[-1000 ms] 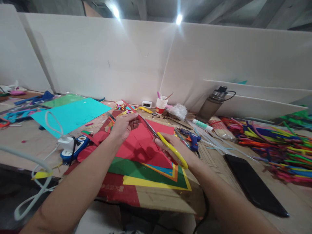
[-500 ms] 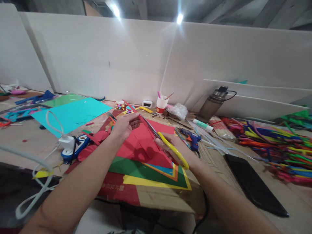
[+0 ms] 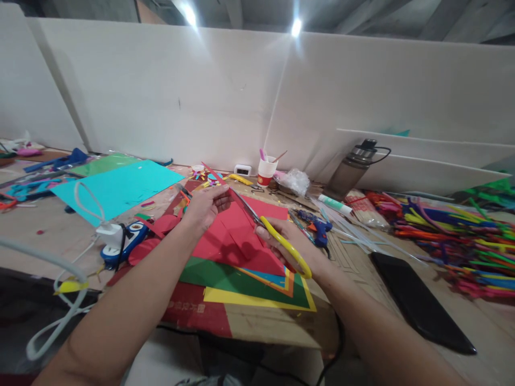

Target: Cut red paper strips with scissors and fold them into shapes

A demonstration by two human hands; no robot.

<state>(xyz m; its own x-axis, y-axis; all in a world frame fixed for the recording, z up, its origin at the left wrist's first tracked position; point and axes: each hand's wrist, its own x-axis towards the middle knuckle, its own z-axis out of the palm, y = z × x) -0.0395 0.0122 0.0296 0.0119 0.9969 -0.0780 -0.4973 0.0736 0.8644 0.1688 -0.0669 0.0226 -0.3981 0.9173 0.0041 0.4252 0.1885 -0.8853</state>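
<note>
Right hand (image 3: 287, 246) grip closed on yellow scissors (image 3: 273, 236), blades at red paper (image 3: 231, 238) edge; left hand (image 3: 205, 206) grip pinches the paper's top corner, lifted over the stack (image 3: 257, 292) on table (image 3: 402, 327)

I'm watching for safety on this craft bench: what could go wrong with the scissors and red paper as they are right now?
The left hand pinches the red paper right by the blade tips of the yellow-handled scissors held in the right hand, so a finger could get nicked. The paper is held up off the stack, so it may flex and the cut may wander.
</note>
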